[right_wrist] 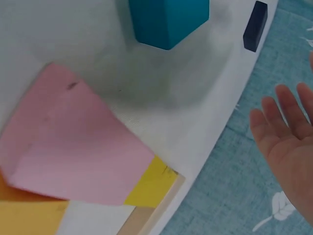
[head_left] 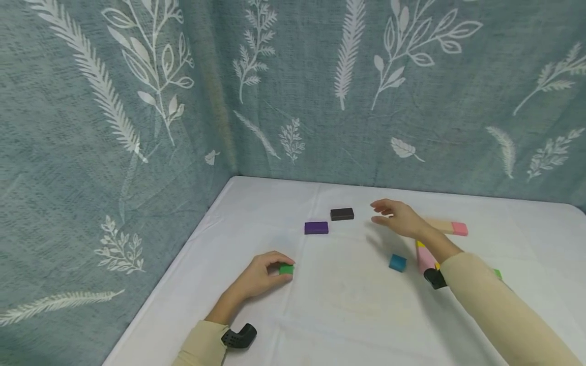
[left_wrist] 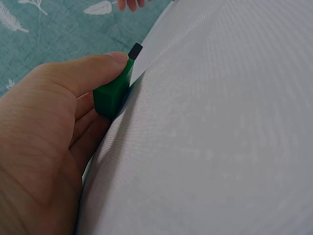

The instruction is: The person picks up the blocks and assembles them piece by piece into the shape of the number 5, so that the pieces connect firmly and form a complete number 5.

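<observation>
My left hand (head_left: 261, 277) rests on the white table and pinches a small green block (head_left: 286, 269) between thumb and fingers. In the left wrist view the thumb lies along the green block (left_wrist: 113, 95), and a dark block shows just past it. My right hand (head_left: 397, 217) hangs above the table with fingers loosely extended and nothing in them. Left of it lies a black block (head_left: 342, 214), with a purple block (head_left: 316, 227) nearer the left hand. Below the right hand sits a blue block (head_left: 398, 263), seen large in the right wrist view.
Under the right forearm lie pink (head_left: 426, 258), yellow and orange blocks, partly hidden by the arm. Behind it a tan block (head_left: 439, 225) meets a pink-red one (head_left: 460, 229). Another green block (head_left: 498, 274) peeks out beyond the sleeve. A patterned curtain (head_left: 311, 101) borders the table.
</observation>
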Demonstrator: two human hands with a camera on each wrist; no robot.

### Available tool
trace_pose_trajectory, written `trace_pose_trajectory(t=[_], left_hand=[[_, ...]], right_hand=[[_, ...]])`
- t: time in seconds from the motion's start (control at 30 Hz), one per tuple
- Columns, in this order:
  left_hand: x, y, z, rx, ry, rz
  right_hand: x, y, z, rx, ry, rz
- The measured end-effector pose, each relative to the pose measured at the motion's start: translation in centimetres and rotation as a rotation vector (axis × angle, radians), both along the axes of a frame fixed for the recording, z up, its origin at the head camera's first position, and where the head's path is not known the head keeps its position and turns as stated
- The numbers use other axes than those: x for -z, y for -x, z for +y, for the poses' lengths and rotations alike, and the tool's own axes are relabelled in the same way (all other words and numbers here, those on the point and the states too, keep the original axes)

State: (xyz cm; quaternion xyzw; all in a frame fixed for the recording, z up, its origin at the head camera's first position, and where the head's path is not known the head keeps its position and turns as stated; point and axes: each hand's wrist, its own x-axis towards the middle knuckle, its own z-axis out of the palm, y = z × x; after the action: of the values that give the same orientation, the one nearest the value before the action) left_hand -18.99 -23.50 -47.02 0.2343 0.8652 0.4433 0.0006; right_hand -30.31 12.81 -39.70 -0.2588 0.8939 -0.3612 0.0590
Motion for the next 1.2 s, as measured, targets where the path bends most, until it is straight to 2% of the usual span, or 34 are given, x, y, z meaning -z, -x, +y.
trace_pose_trajectory(t=[0.23, 0.6, 0.87, 1.2], left_hand=[[0.0, -0.1, 0.0, -0.007, 0.009, -0.002], [0.2, -0.1, 0.0, 0.014, -0.001, 0.017], [0.3, 0.0, -0.2, 0.016, -0.002, 0.018], [0.2, -0.1, -0.3, 0.007, 0.009, 0.026]], right_hand=[[-0.1, 0.9, -0.8, 0.028, 0.011, -0.084], [0.3, 2.0, -1.5, 0.035, 0.020, -0.143], [0.5, 2.5, -2.5, 0.020, 0.032, -0.140], [0.9, 3.3, -3.8, -0.018, 0.036, -0.096]])
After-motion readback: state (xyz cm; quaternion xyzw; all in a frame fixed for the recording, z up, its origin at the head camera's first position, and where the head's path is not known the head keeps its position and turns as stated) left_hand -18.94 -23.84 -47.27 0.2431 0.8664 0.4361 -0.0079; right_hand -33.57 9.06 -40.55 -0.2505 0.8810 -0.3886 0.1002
